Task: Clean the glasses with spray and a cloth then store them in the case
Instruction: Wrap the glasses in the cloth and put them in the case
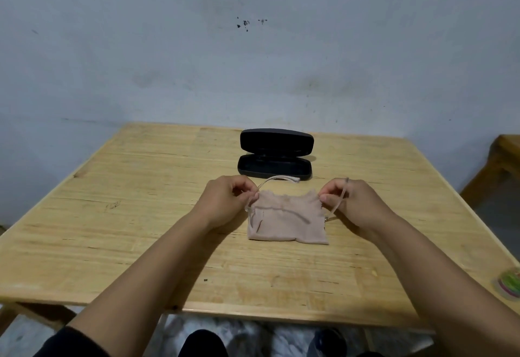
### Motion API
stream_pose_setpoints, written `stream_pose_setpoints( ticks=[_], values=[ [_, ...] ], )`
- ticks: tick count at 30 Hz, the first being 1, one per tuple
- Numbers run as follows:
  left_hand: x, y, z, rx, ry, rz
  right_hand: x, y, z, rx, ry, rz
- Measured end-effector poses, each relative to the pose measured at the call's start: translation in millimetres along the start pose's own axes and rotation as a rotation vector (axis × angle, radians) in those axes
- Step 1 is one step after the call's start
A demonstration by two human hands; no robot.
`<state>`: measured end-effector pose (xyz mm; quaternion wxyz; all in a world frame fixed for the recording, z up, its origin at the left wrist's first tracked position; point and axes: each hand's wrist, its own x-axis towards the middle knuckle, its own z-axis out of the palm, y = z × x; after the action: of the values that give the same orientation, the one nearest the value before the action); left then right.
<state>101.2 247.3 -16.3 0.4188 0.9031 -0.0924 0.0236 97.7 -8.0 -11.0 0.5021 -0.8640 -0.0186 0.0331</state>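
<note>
Glasses (336,204) w/ cloth (287,223) are being pinched by both hands, left (225,201) & right (356,204), mid-table (126,216); case (274,158) is lying open nr far edge.

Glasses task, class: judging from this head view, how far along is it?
Done: the case already lies open on the table. In hand: the left hand and right hand each grip a temple of the glasses, with the cloth draped over the front. Left: putting them in the case and closing it. No spray is visible.

Your forearms reach forward, converging. Your left hand (225,201) and right hand (353,204) hover level, fingers curled, each pinching a glasses (277,178) arm.
</note>
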Motion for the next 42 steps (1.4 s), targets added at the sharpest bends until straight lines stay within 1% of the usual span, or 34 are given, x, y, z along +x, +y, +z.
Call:
stream_pose_setpoints(
  ticks=[2,4,6,8,10,12,15,21,23,24,26,28,30,32,34,36,39,42],
  values=[
    [-4,-1,-4,-0.101,-0.027,0.022,-4,2,-4,0.247,-0.072,0.029],
    [-8,-1,-6,-0.198,-0.088,0.063,-8,5,-9,0.364,-0.143,0.015],
    [-12,-1,-7,-0.256,-0.157,0.118,-13,7,-12,0.42,-0.226,-0.024],
    [-17,-2,-7,-0.276,-0.219,0.175,-17,7,-13,0.385,-0.276,-0.068],
    [-20,-4,-6,-0.254,-0.254,0.198,-19,7,-12,0.28,-0.265,-0.08],
    [-23,-6,-5,-0.269,-0.275,0.163,-20,5,-10,0.215,-0.248,-0.065],
    [-26,-7,-4,-0.222,-0.263,0.151,-21,3,-6,0.129,-0.281,-0.062],
    [-31,1,-5,-0.173,-0.233,0.151,-30,-5,-7,0.169,-0.31,-0.084],
    [-33,2,-6,-0.225,-0.178,0.118,-29,-3,-8,0.182,-0.288,-0.07],
    [-33,2,-6,-0.251,-0.128,0.095,-30,-2,-8,0.178,-0.251,-0.064],
    [-36,1,-8,-0.269,-0.01,0.085,-30,3,-9,0.179,-0.144,-0.05],
    [-40,-1,-10,-0.219,0.062,0.102,-35,4,-9,0.193,-0.026,-0.044],
    [-46,-3,-12,-0.163,0.083,0.087,-43,5,-11,0.135,0.04,-0.059],
    [-52,-5,-13,-0.122,0.073,0.075,-52,9,-12,0.097,0.046,-0.078],
    [-57,-5,-12,-0.076,0.045,0.084,-60,11,-11,0.125,0.037,-0.09],
    [-60,-4,-9,-0.04,0.038,0.093,-65,10,-8,0.102,0.057,-0.104],
    [-61,1,-6,-0.054,0.1,0.076,-67,5,-1,0.042,0.14,-0.143],
    [-62,5,-2,-0.068,0.151,0.059,-67,1,5,-0.012,0.183,-0.166]
  ],
)
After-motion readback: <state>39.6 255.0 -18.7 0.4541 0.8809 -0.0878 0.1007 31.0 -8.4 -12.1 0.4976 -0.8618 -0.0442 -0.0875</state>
